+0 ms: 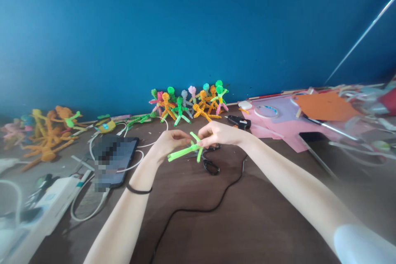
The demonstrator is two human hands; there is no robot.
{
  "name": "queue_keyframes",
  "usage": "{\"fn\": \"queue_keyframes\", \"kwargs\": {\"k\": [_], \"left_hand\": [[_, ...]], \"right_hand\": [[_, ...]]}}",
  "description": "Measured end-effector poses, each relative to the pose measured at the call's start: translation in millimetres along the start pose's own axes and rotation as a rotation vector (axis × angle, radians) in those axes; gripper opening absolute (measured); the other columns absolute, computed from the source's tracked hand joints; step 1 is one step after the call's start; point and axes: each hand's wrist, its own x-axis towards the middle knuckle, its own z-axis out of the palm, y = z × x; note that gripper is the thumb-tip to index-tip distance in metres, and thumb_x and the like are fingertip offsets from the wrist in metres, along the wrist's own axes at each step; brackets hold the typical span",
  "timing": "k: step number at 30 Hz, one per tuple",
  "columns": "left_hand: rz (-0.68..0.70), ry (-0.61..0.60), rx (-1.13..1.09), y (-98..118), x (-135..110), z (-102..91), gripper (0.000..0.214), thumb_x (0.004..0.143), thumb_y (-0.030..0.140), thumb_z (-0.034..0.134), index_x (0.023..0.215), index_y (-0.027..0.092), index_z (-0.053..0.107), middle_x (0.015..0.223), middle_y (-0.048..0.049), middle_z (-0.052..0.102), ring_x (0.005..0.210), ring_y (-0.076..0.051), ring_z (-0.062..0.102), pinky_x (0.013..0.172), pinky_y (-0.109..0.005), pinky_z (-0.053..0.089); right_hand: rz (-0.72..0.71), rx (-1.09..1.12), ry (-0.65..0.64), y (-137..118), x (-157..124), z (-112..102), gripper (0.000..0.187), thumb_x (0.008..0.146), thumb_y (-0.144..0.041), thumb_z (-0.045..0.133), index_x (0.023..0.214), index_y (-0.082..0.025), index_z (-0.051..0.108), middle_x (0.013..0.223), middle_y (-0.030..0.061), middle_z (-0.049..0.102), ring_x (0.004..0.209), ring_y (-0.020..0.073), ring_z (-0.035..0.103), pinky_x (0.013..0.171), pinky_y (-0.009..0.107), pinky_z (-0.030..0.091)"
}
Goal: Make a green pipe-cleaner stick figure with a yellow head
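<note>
Both my hands meet above the brown table (262,198) around a bright green pipe-cleaner piece (185,151). My left hand (168,142) pinches it from the left, fingers curled; a black band circles that wrist. My right hand (218,133) pinches its upper end from the right. The green stems cross and stick out below and to the left of my fingers. Black-handled scissors (210,164) lie on the table just under my hands.
A row of coloured pipe-cleaner figures (188,103) stands against the blue wall. More orange figures (49,132) lie at left. A phone (113,161) with white cables, a glue gun (239,122) with black cord, and pink and orange sheets (321,107) sit around.
</note>
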Motion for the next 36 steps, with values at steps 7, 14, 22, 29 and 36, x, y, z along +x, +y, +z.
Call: {"fn": "queue_keyframes", "kwargs": {"k": [7, 14, 22, 29, 36], "left_hand": [[0.009, 0.114, -0.025, 1, 1, 4.9, 0.022, 0.048, 0.029, 0.075, 0.065, 0.017, 0.066, 0.062, -0.0013, 0.067, 0.059, -0.015, 0.059, 0.065, -0.029, 0.045], [0.016, 0.22, -0.014, 4, 1, 11.0, 0.015, 0.051, 0.023, 0.071, 0.062, 0.016, 0.064, 0.056, 0.0005, 0.064, 0.054, -0.013, 0.058, 0.063, -0.027, 0.046], [0.05, 0.334, -0.054, 6, 0, 18.0, 0.018, 0.051, 0.023, 0.072, 0.064, 0.016, 0.061, 0.056, -0.0002, 0.064, 0.057, -0.015, 0.06, 0.059, -0.027, 0.047], [0.093, 0.299, -0.084, 13, -6, 23.4, 0.016, 0.053, 0.02, 0.072, 0.064, 0.015, 0.06, 0.057, -0.0003, 0.065, 0.058, -0.014, 0.061, 0.062, -0.026, 0.048], [0.179, 0.285, 0.06, 16, -12, 24.9, 0.012, 0.06, 0.024, 0.067, 0.065, 0.016, 0.061, 0.059, 0.0001, 0.065, 0.059, -0.014, 0.06, 0.06, -0.025, 0.045]], "right_hand": [[0.03, -0.085, 0.002, 6, 5, 4, 0.02, 0.071, -0.032, 0.058, 0.062, -0.014, 0.057, 0.057, -0.0019, 0.054, 0.049, 0.0069, 0.042, 0.048, 0.021, 0.031], [0.066, -0.181, 0.049, 5, 7, 7, 0.02, 0.071, -0.029, 0.056, 0.059, -0.014, 0.054, 0.055, -0.0026, 0.051, 0.048, 0.0063, 0.04, 0.049, 0.021, 0.03], [0.12, -0.192, 0.111, 5, 9, 9, 0.018, 0.072, -0.026, 0.054, 0.059, -0.014, 0.052, 0.054, -0.0027, 0.051, 0.046, 0.0061, 0.039, 0.048, 0.022, 0.029], [0.126, -0.172, 0.126, 4, 10, 8, 0.02, 0.071, -0.025, 0.054, 0.055, -0.014, 0.05, 0.052, -0.0033, 0.049, 0.044, 0.0059, 0.039, 0.046, 0.022, 0.028], [0.141, -0.155, 0.166, 7, 10, 6, 0.021, 0.072, -0.028, 0.054, 0.057, -0.015, 0.051, 0.053, -0.0024, 0.05, 0.045, 0.0067, 0.039, 0.048, 0.023, 0.028]]}}
